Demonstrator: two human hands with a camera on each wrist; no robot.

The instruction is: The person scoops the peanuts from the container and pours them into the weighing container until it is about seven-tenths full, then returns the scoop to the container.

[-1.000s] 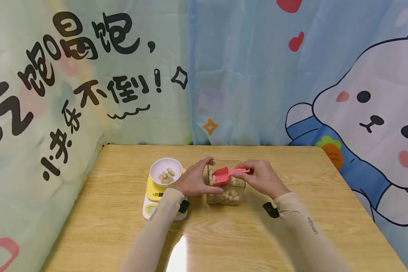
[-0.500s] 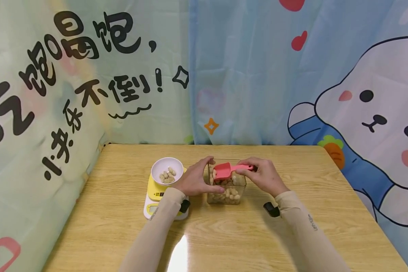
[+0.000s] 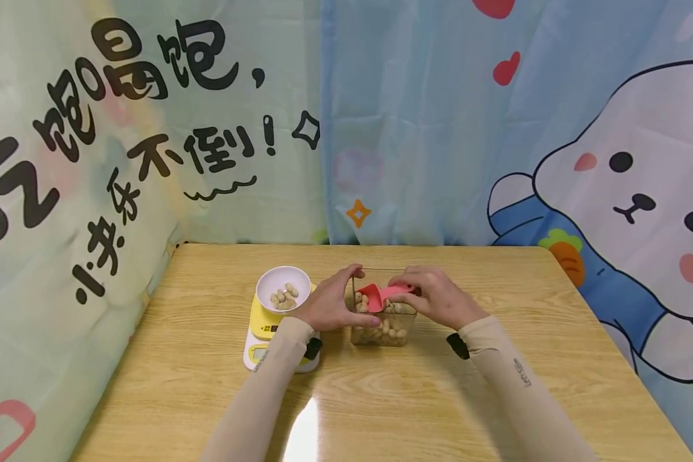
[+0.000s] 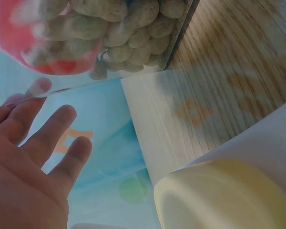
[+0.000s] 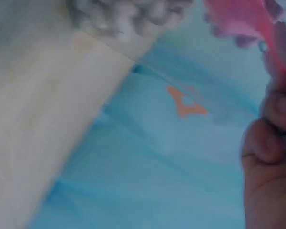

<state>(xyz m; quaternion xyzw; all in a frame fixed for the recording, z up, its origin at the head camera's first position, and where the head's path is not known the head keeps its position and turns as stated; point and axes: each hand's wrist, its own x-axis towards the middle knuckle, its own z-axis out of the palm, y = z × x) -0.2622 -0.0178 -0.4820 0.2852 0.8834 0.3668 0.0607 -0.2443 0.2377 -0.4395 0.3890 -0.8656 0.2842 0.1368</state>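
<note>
A clear plastic container point(image 3: 410, 324) partly filled with unshelled peanuts point(image 3: 389, 331) stands on the table. My left hand point(image 3: 333, 305) grips its left side, thumb across the front wall and fingertips at the far rim. In the left wrist view, the fingers point(image 4: 62, 125) spread beside the clear wall. My right hand point(image 3: 443, 300) holds a pink scoop point(image 3: 372, 298) by its handle, with the blade down inside the container among the peanuts. The right wrist view shows the curled fingers point(image 5: 267, 143) around the handle, and the pink blade point(image 5: 233, 16) blurred.
Left of the container, a yellow and white kitchen scale point(image 3: 261, 328) carries a white bowl point(image 3: 265, 285) holding several peanuts. My left forearm partly covers the scale's display. The wooden table point(image 3: 393, 410) ends at a printed curtain point(image 3: 404, 179) behind.
The scoop rose slightly near the container's rim half a second ago, then dipped back among the peanuts, its handle moving left with my right hand. My left hand stays at the container.
</note>
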